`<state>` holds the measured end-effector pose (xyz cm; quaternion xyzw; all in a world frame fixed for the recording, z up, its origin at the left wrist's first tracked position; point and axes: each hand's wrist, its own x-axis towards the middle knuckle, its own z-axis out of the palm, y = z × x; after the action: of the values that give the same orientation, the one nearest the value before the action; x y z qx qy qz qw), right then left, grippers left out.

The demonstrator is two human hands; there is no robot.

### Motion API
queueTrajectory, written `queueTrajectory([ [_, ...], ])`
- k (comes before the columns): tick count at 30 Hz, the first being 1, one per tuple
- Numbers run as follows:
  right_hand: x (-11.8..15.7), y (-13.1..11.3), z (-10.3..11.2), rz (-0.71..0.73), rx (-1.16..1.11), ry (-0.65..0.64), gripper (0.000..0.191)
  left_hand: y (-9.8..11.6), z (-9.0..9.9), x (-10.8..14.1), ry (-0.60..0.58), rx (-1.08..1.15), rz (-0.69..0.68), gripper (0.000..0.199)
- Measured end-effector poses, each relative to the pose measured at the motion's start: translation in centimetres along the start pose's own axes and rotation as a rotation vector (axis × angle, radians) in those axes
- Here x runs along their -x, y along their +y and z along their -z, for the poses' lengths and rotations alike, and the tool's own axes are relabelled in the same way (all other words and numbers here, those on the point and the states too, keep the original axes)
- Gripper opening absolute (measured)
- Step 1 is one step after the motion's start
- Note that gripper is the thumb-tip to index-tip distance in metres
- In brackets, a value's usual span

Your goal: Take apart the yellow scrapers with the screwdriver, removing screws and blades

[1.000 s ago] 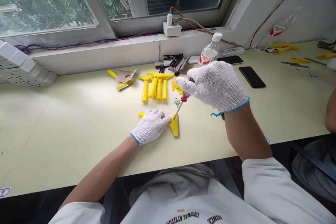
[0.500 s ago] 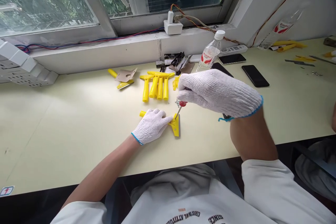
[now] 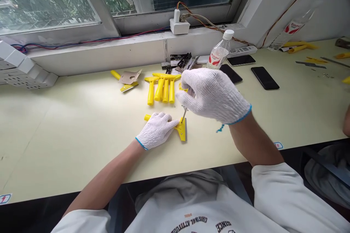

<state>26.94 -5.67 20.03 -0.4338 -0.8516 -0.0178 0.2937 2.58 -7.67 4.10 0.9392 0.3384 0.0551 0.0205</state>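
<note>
"Right hand [image 3: 213, 94] has shifted left, fingers clamped on a screwdriver [image 3: 184, 115], tip meeting a yellow scraper [image 3: 182, 131]. Left hand [image 3: 156, 130]?"

"Closed over the scraper's handle, on a pale table [image 3: 68, 127]. Open room leftward; front edge near."

Left gloved hand [image 3: 157, 130] is palm-down, pinning the yellow scraper [image 3: 181, 131]. Right gloved hand [image 3: 212, 94] hovers just above the scraper, fingers [image 3: 186, 89] pinched downward, wrist [image 3: 240, 116] cocked, bare forearm [image 3: 254, 142] angled in.
</note>
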Motion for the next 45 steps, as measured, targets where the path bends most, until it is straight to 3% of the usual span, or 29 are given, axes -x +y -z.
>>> queueTrajectory([
  [3,-0.1,0.1,-0.9,-0.093,0.115,0.054,0.024,0.0,0.0,0.0,-0.004,0.001,-0.004,0.036],
  [9,0.3,1.6,2.0,0.202,-0.135,-0.201,0.009,-0.1,0.1,0.1,-0.01,-0.001,-0.005,0.036],
  [12,0.4,2.2,3.2,0.24,-0.291,-0.273,0.01,0.0,0.1,0.1,-0.013,-0.013,-0.001,0.036],
  [17,-0.2,2.1,2.2,0.269,-0.448,-0.293,0.018,0.0,0.1,0.0,-0.017,-0.014,0.001,0.037],
  [20,-0.5,1.2,1.0,0.129,-0.249,-0.158,0.016,0.0,0.1,0.0,-0.013,-0.006,-0.001,0.037],
  [24,-0.3,0.5,0.4,-0.123,0.108,-0.063,0.031,0.0,0.1,0.0,-0.009,0.012,0.005,0.035],
  [31,0.2,2.0,2.0,0.205,-0.111,-0.259,0.01,-0.1,0.1,0.1,-0.033,0.008,0.006,0.038],
  [36,0.4,2.4,3.2,0.266,-0.331,-0.297,0.018,0.0,0.1,0.0,-0.033,0.016,0.011,0.037],
  [40,0.2,1.9,2.7,0.32,-0.428,-0.337,0.019,0.0,0.2,0.0,-0.037,0.0,0.008,0.038],
  [43,-0.1,1.0,1.7,0.14,-0.215,-0.228,0.003,0.0,0.2,0.1,-0.034,-0.005,0.006,0.039],
  [45,-0.2,0.5,1.2,-0.054,-0.006,-0.14,0.022,0.0,0.1,0.1,-0.034,-0.007,0.005,0.039],
])
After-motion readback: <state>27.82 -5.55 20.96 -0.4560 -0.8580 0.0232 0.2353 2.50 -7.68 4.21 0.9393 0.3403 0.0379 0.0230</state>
